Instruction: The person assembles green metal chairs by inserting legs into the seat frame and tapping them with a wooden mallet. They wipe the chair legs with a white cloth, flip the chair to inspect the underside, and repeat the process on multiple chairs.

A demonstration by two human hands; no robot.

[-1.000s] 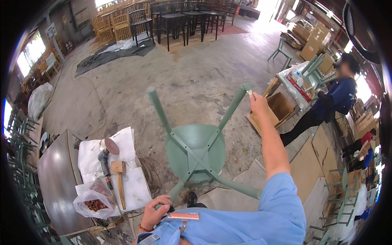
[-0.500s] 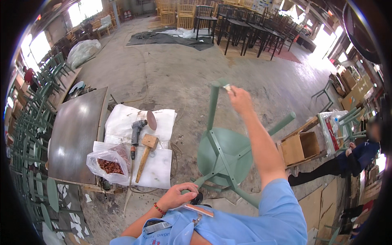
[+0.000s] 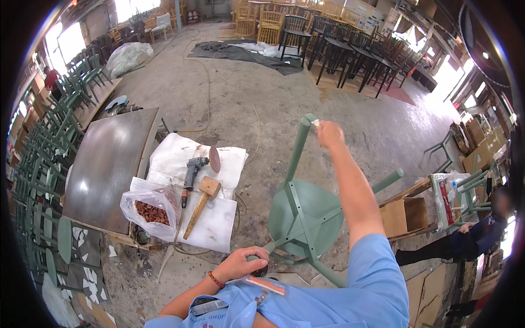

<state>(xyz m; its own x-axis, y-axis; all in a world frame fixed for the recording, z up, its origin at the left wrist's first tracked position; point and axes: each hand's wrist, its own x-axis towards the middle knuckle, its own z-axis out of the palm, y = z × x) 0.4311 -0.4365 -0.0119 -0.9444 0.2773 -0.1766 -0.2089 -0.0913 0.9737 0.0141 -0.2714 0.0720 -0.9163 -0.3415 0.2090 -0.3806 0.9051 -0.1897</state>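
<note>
A green wooden chair (image 3: 321, 218) is turned over in front of me, its legs pointing outward and the underside of its seat facing up with crossed bars. My left hand (image 3: 246, 263) is closed around the leg closest to my body. At the far leg's end, my right hand (image 3: 330, 136) is closed on a small whitish piece (image 3: 315, 124) pressed against the green wood; its kind is too small to make out.
On a white-covered surface to the left lie a wooden mallet (image 3: 202, 205), a grey power tool (image 3: 192, 170) with a round disc, and a bag of reddish-brown pieces (image 3: 152, 212). A hose (image 3: 209, 104) crosses the floor. A person (image 3: 476, 235) stands at right beside an open cardboard box (image 3: 404, 216).
The view has shifted, so the scene appears farther right and slightly lower. My right hand has come a little closer to the far leg's end. My left hand keeps its grip.
</note>
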